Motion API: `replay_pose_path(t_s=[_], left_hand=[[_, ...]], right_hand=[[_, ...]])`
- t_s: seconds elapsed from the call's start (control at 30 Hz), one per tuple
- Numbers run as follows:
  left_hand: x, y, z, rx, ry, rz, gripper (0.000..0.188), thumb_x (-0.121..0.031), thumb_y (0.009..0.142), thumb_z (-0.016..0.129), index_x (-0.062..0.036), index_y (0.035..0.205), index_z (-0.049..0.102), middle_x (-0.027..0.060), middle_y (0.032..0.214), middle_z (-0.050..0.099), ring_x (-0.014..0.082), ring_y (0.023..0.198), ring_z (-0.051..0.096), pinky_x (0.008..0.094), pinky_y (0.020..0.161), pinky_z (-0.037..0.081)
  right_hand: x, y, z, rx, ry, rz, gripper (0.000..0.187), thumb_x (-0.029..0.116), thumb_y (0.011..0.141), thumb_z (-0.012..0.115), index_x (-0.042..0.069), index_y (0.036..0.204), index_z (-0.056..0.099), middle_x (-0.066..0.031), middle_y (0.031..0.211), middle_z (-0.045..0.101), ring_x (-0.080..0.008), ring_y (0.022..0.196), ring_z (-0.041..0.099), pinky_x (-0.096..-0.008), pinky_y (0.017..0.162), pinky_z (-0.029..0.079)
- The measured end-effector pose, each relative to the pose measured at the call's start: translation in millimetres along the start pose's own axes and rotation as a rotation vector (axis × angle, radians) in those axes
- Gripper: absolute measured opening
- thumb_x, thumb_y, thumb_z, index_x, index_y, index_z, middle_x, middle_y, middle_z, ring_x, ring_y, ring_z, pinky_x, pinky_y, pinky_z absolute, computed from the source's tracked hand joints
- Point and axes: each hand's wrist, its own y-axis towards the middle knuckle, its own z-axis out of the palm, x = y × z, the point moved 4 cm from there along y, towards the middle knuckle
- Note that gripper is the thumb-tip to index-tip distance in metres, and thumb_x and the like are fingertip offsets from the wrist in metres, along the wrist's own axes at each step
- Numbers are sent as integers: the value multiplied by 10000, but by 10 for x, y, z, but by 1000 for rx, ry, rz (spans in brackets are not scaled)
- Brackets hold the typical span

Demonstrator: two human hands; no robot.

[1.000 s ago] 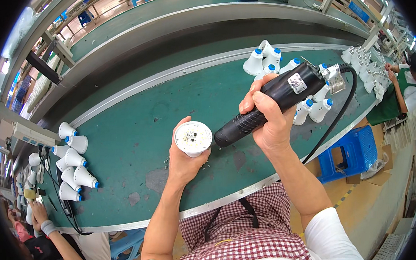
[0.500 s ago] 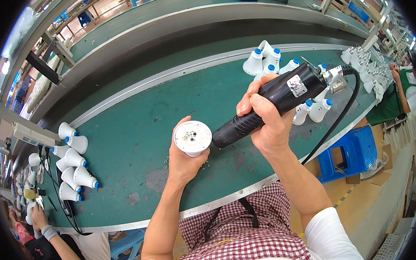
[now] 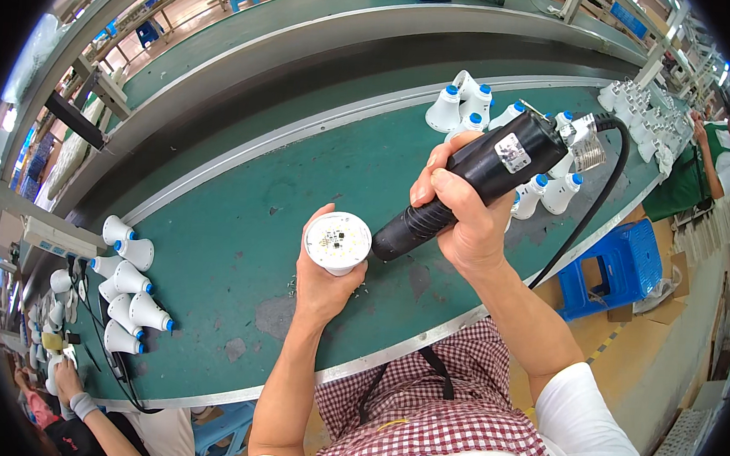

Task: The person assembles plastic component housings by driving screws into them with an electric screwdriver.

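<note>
My left hand (image 3: 324,291) is wrapped round a white LED bulb housing (image 3: 361,259), holding it upright over the bench. Its open top faces me and shows a round circuit board (image 3: 337,235) with small chips. My right hand (image 3: 464,205) grips a black corded hand tool (image 3: 501,165), which looks like an electric screwdriver. The tool slants down to the left. Its dark front end lies just right of the housing's rim; whether they touch, I cannot tell. No bit shows at that end.
White bulb housings with blue ends lie in a group (image 3: 131,285) at left and stand behind the tool (image 3: 443,110). The green bench (image 3: 217,194) has a metal edge. A black cord (image 3: 609,205) hangs at right above a blue stool (image 3: 622,265). Co-workers' hands show at both sides.
The rear of the tool has shifted slightly left and down with my right hand. My left hand and the bulb housing have stayed almost still.
</note>
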Motion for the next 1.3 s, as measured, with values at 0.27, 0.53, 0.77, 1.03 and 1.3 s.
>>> replay_pose_path(t_s=[0.27,0.53,0.77,1.03,1.3], left_hand=[[-20,-1,7,-5,-24,-8,726,47,587,668,-22,1234,345,54,1017,528,137,931,535,260,826,431],[-13,-6,-17,0,-73,-29,742,52,578,674,-27,1235,338,59,1014,524,143,934,533,268,822,438],[46,3,-47,-4,-68,-72,686,59,603,667,-23,1215,368,56,972,551,141,892,560,262,777,461],[-91,-28,30,22,-220,23,667,87,624,644,-17,1214,350,65,908,569,144,798,597,259,685,499],[-73,-20,34,25,-197,-13,637,71,628,643,-20,1193,363,61,905,566,136,811,587,260,720,490]], right_hand=[[6,-3,-2,2,-17,-22,258,22,709,554,12,946,450,-85,798,520,-147,599,541,-308,581,466],[102,32,-49,-24,-30,-66,231,11,717,529,13,936,453,-79,817,516,-151,604,540,-313,577,467],[293,128,-134,-121,131,-139,223,-15,698,550,-4,911,483,-75,744,527,-159,553,550,-307,548,470],[193,46,-78,-81,115,-56,219,19,734,515,41,948,475,-68,825,519,-141,625,529,-306,582,457],[193,48,-46,-52,53,-102,240,9,733,512,34,966,464,-78,836,518,-149,617,537,-313,580,465]])
